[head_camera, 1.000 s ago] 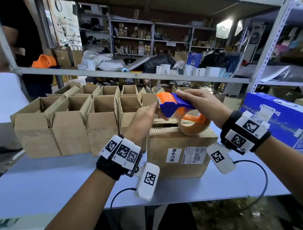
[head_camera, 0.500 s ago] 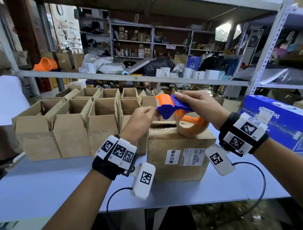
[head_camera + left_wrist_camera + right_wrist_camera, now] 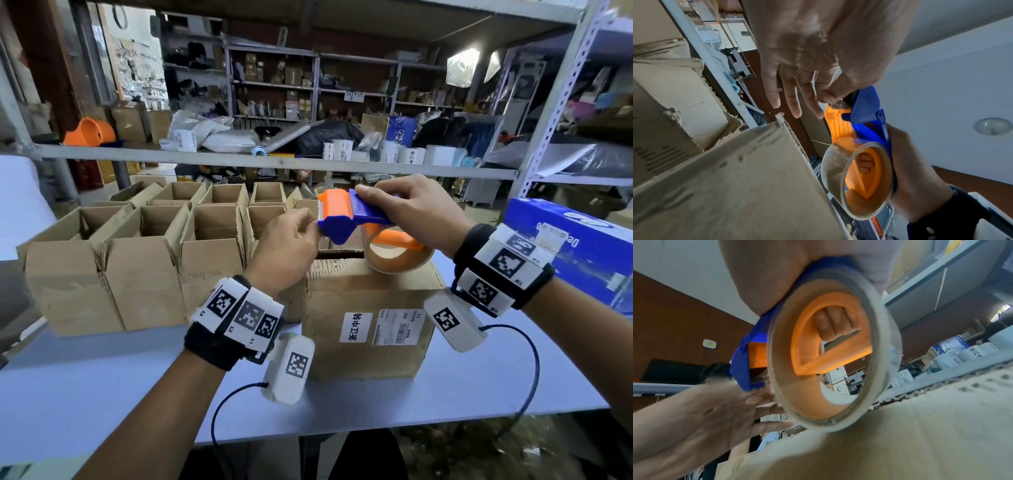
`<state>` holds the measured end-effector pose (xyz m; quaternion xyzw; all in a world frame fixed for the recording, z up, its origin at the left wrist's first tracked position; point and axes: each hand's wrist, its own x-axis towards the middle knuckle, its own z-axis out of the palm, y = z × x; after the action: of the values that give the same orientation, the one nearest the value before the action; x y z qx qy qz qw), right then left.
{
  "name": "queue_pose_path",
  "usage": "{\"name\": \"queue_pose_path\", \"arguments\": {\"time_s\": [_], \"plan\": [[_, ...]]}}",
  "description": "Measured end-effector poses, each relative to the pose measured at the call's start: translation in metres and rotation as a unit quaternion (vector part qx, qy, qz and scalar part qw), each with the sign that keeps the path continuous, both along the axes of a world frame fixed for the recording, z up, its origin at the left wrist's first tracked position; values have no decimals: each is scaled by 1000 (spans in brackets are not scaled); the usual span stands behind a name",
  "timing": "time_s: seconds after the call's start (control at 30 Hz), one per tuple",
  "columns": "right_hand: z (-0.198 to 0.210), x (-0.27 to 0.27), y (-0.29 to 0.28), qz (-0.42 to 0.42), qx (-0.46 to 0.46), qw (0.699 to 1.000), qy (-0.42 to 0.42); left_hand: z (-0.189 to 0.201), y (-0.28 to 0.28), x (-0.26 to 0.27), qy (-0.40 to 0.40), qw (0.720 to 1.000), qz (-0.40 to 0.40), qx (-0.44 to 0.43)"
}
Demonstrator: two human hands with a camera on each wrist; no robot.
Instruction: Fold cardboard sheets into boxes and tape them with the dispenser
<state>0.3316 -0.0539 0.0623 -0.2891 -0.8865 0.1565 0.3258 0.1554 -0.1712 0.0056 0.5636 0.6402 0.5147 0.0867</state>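
My right hand [image 3: 411, 212] grips the orange and blue tape dispenser [image 3: 346, 219] from above, and its fingers [image 3: 834, 324] show curled through the orange handle. The brown tape roll [image 3: 397, 260] hangs just over the top of a closed cardboard box [image 3: 370, 308] with white labels. At the dispenser's front edge [image 3: 865, 120], my left hand [image 3: 291, 240] pinches thumb against forefinger where the tape end comes out; its other fingers [image 3: 793, 104] stay straight. The tape end itself is too thin to make out.
Rows of open-topped cardboard boxes [image 3: 137, 260] fill the table's left and back. A blue carton [image 3: 575, 246] lies at the right edge. A grey shelf rail [image 3: 274, 161] crosses above the boxes. The pale table [image 3: 102, 394] shows bare in front.
My left hand's fingers, first reaching up at the dispenser's front, have curled into a pinch at its lower edge. The right hand and dispenser have barely moved.
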Motion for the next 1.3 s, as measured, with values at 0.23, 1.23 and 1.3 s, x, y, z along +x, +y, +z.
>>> {"name": "queue_pose_path", "arguments": {"time_s": [0.23,1.23,1.3], "plan": [[10,9,0,5,30,999,-20,3,-9,-12,20,999,7,25],[-19,2,26,44,-115,989,85,-58,-11,-22,-97,994,-38,25],[-17,6,31,42,-106,990,83,-57,-10,-21,-92,995,-33,24]]}}
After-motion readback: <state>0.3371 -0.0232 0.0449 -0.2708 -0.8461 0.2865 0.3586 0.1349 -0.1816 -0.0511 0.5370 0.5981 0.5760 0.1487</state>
